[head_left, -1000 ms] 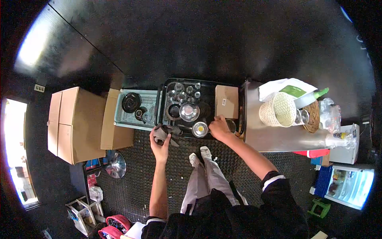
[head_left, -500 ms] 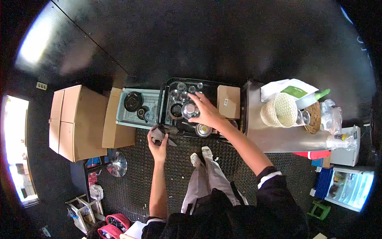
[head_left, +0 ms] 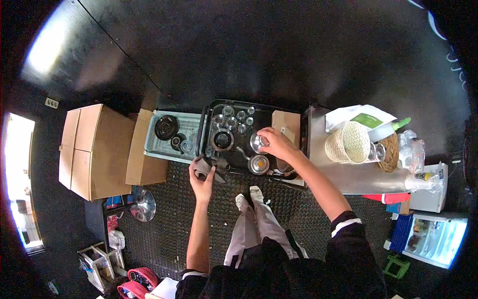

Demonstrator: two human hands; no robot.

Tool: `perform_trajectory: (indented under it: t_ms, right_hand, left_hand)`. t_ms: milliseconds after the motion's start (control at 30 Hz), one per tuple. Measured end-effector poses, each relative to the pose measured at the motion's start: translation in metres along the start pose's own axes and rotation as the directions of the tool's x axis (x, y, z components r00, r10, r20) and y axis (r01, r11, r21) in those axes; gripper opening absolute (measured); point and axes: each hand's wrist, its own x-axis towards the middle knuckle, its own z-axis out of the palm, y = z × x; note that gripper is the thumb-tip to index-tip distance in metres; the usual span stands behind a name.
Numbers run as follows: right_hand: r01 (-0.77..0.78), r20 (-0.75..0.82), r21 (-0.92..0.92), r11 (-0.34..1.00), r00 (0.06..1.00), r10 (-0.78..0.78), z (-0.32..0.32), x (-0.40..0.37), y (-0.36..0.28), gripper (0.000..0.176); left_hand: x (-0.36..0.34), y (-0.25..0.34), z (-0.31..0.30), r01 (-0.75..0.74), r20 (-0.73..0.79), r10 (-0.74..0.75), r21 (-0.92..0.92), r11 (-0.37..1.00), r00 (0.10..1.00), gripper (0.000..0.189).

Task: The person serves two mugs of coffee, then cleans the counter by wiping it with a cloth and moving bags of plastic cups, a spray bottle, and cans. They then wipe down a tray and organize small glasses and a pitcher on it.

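Note:
My right hand [head_left: 278, 143] grips a clear round glass vessel [head_left: 257, 143] by its right side, over the black tray [head_left: 262, 110]. Grey cloth [head_left: 219, 168] is bunched in my left hand [head_left: 201, 185], just off the tray's front left corner. Several small clear glasses [head_left: 230, 122] stand at the back left of the tray. In front of them sits a dark ring-shaped piece [head_left: 222, 140]. A round pot with a yellow centre [head_left: 258, 164] rests near the front edge, below the glass vessel. Behind my right hand is a small cardboard box [head_left: 285, 120].
Left of the tray, a pale green basket [head_left: 154, 145] holds dark dishes and a glass. Large cardboard boxes [head_left: 106, 152] stand farther left. On the steel counter [head_left: 318, 174] at right are a woven basket [head_left: 343, 144], a wicker tray [head_left: 389, 154] and plastic cups [head_left: 412, 152].
My right hand has carried the glass vessel rightward, away from the small glasses and the dark ring-shaped piece. My left hand with the cloth has shifted only slightly.

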Motion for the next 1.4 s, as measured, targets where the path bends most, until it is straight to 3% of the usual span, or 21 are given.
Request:
perform_trajectory:
  t_ms: [67, 300, 367, 567, 700, 800, 867, 900, 967, 1067, 1100, 1133, 1200, 1267, 1333, 1367, 1400]
  right_hand:
    - [-0.034, 0.018, -0.106, 0.994, 0.999, 0.036, -0.002, -0.002, 0.003, 0.051]
    - [-0.041, 0.001, -0.135, 0.99, 0.999, 0.042, -0.001, 0.001, 0.007, 0.052]
    - [-0.113, 0.053, -0.162, 0.98, 0.991, 0.123, -0.005, 0.001, 0.004, 0.057]
    - [0.025, 0.045, -0.252, 0.967, 0.999, -0.014, -0.001, 0.0, 0.007, 0.061]
    - [0.002, 0.057, -0.239, 0.971, 0.998, 0.012, -0.006, 0.002, -0.001, 0.061]
    - [-0.039, 0.106, -0.279, 0.959, 0.992, 0.071, -0.005, 0.001, -0.004, 0.065]
    - [0.061, -0.13, -0.409, 0.911, 0.984, -0.124, -0.001, -0.005, -0.007, 0.064]
    - [0.054, -0.136, -0.408, 0.911, 0.983, -0.12, -0.003, -0.007, -0.012, 0.064]
    - [0.012, -0.133, -0.214, 0.977, 0.99, -0.041, -0.008, -0.012, -0.031, 0.058]
    - [0.232, -0.209, 0.136, 0.963, 0.957, -0.201, 0.005, -0.039, -0.063, 0.052]
    - [0.204, -0.124, 0.228, 0.952, 0.976, -0.179, 0.008, -0.051, -0.074, 0.059]
    - [0.26, -0.14, 0.268, 0.928, 0.963, -0.23, 0.007, -0.063, -0.084, 0.066]
    - [0.282, -0.185, 0.356, 0.891, 0.956, -0.229, 0.011, -0.082, -0.093, 0.071]
    - [0.253, -0.218, 0.418, 0.872, 0.96, -0.174, 0.006, -0.097, -0.091, 0.071]
    - [0.271, -0.283, 0.464, 0.843, 0.948, -0.148, -0.001, -0.117, -0.081, 0.071]
    - [0.287, -0.335, 0.467, 0.836, 0.933, -0.133, -0.006, -0.128, -0.077, 0.071]
    - [0.254, -0.418, 0.421, 0.871, 0.906, -0.063, -0.004, -0.138, -0.07, 0.063]
  left_hand:
    - [0.003, -0.005, 0.006, -0.006, 0.012, 0.006, -0.006, 1.0, 1.0, 0.061]
    - [0.007, 0.006, 0.016, -0.005, 0.075, 0.002, 0.044, 0.999, 0.997, 0.061]
    - [0.008, 0.009, 0.016, -0.006, 0.081, 0.008, -0.019, 1.0, 0.997, 0.061]
    - [0.011, 0.015, 0.013, -0.018, 0.095, 0.014, 0.041, 0.999, 0.995, 0.061]
    - [0.011, 0.016, 0.016, -0.067, 0.093, 0.06, 0.073, 0.995, 0.994, 0.061]
    - [0.011, 0.017, 0.019, 0.014, 0.104, -0.018, 0.037, 0.999, 0.994, 0.062]
    - [0.011, 0.022, 0.023, -0.077, 0.093, 0.072, 0.053, 0.996, 0.993, 0.065]
    - [0.01, 0.026, 0.024, -0.08, 0.101, 0.075, 0.052, 0.995, 0.992, 0.065]
    - [0.007, 0.038, 0.027, -0.045, 0.102, 0.037, 0.072, 0.996, 0.994, 0.069]
    - [-0.007, 0.068, 0.037, -0.041, 0.155, 0.026, 0.094, 0.995, 0.988, 0.072]
    - [-0.01, 0.077, 0.039, -0.102, 0.224, 0.069, 0.141, 0.985, 0.972, 0.074]
    - [-0.014, 0.087, 0.041, -0.202, 0.3, 0.151, 0.145, 0.969, 0.942, 0.072]
    - [-0.021, 0.096, 0.048, -0.092, 0.444, 0.065, 0.04, 0.995, 0.894, 0.067]
    - [-0.026, 0.107, 0.053, -0.099, 0.548, 0.066, 0.032, 0.995, 0.834, 0.07]
    - [-0.035, 0.111, 0.063, 0.236, 0.738, -0.069, -0.124, 0.964, 0.671, 0.078]
    - [-0.037, 0.111, 0.071, 0.247, 0.806, 0.008, -0.19, 0.95, 0.591, 0.081]
    - [-0.042, 0.121, 0.073, 0.552, 0.876, -0.17, -0.124, 0.825, 0.451, 0.075]
